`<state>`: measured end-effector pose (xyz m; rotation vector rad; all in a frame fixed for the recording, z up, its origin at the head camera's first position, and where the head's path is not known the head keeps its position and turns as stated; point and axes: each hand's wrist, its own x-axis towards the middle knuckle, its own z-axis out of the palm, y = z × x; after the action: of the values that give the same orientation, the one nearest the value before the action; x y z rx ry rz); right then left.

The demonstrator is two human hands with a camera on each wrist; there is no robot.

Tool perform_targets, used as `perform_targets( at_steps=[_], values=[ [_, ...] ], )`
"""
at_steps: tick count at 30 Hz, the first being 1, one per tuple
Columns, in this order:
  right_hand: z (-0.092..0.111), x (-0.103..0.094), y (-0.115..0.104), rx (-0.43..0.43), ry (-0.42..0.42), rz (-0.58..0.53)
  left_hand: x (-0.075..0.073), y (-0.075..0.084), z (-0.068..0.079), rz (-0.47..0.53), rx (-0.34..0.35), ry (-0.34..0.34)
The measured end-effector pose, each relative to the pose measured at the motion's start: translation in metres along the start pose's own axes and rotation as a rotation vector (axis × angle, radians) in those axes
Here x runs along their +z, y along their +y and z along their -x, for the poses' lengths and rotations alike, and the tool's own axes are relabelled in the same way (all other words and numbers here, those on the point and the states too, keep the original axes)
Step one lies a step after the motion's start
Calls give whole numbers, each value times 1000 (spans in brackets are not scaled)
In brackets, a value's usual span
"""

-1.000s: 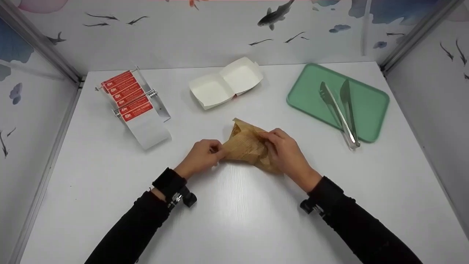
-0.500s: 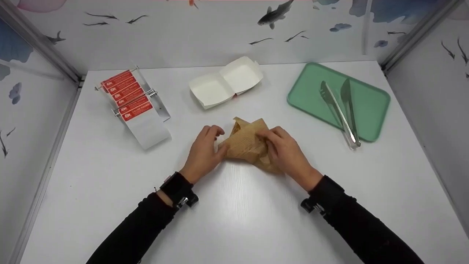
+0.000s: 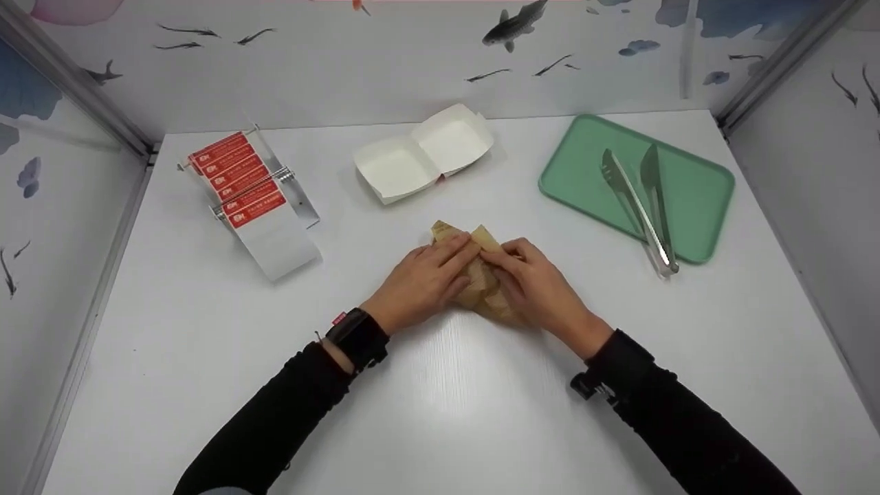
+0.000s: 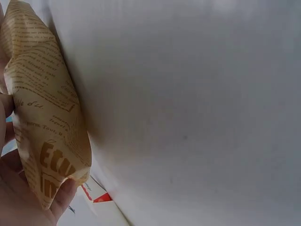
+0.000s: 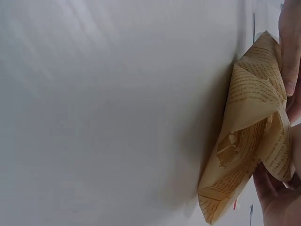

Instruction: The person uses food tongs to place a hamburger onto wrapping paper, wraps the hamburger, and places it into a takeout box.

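Note:
A folded brown wrapping paper (image 3: 479,285) printed with newspaper-style text lies on the white table, and whatever it encloses is hidden. My left hand (image 3: 419,283) lies over its left side, fingers extended and touching the top near the middle. Part of the right side is pinched by my right hand (image 3: 543,289), thumb and forefinger close to the left fingertips. Up close in the left wrist view, the wrapping paper (image 4: 49,103) bulges, with a pointed corner beside a fingertip. The right wrist view shows a loose open fold in the wrapping paper (image 5: 240,136).
An open white paper box (image 3: 399,168) stands behind the hands. To the right, metal tongs (image 3: 643,206) lie across a green tray (image 3: 701,237). On the left is a dispenser with a strip of red-and-white labels (image 3: 247,196). Printed panels (image 3: 385,75) wall in the table.
My left hand has let go of the paper's left edge and moved right and up, now lying over the paper. The left flap is folded inward. My right hand stays nearly in place.

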<state>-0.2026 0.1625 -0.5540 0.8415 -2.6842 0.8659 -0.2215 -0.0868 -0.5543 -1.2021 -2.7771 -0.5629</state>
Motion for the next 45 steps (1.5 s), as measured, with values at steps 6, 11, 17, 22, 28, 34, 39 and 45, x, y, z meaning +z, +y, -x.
perform_targets(
  at_steps=[6, 11, 17, 22, 28, 34, 39, 45],
  values=[
    [21, -7, 0, 115, 41, 42, -3, 1, -2, -54, 1, -30],
    [35, -13, -1, 232, 12, -74, -5, 0, -5, -101, -5, -112],
    [40, -14, 5, 333, -30, -264, -6, -4, -6, -88, 8, -178],
    [39, -14, 10, 403, -51, -326, -8, -10, -6, -59, 14, -204],
    [42, -16, 16, 438, -60, -362, -10, -15, -9, -51, 20, -242],
    [46, -19, 21, 456, -77, -395, -11, -16, -10, -39, 21, -269],
    [47, -22, 24, 466, -130, -408, -11, -16, -9, -50, 41, -272],
    [45, -24, 20, 454, -143, -356, -9, -15, -9, -30, 36, -249]
  ],
)
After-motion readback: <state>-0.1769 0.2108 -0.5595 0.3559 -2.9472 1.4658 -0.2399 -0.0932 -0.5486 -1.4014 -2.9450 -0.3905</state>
